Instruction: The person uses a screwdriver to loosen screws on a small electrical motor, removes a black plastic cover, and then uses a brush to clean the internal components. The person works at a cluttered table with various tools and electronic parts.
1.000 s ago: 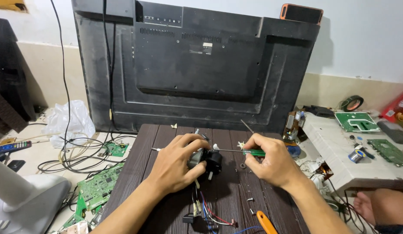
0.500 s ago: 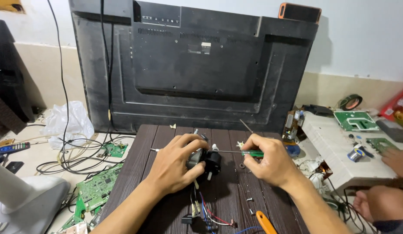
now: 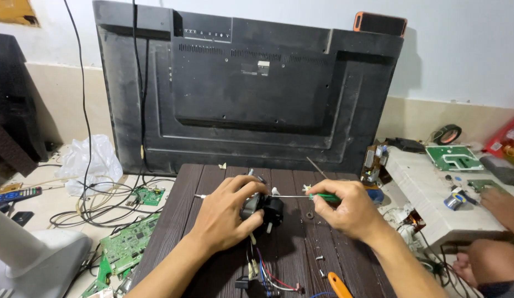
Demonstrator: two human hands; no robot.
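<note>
The left hand (image 3: 226, 212) is closed around a small black motor (image 3: 262, 208) and holds it just above the middle of a dark slatted table (image 3: 174, 221), fingers curled over its top and thumb pressed against its near side. The right hand (image 3: 348, 207) grips a screwdriver (image 3: 301, 196) by its green handle, fingers wrapped tight about it; the thin metal shaft runs level to the left, passing over the motor, and its tip shows just beyond the left hand's knuckles. Whether the shaft touches the motor cannot be told. Coloured wires (image 3: 268, 273) trail from under the motor toward the near edge of the table, ending beside a small black connector. A few loose screws (image 3: 319, 258) lie on the table near the right forearm, and an orange-handled tool (image 3: 338, 285) lies at the near edge. A large black television (image 3: 251, 88) stands back-outward against the wall behind the table. On the floor to the left lie a green circuit board (image 3: 127, 245), tangled cables (image 3: 86, 204) and a white plastic bag (image 3: 88, 163). To the right, a white bench (image 3: 428, 193) carries another green board and a roll of tape (image 3: 447, 134); another person's hand (image 3: 502, 204) rests on it, well apart from the work.
</note>
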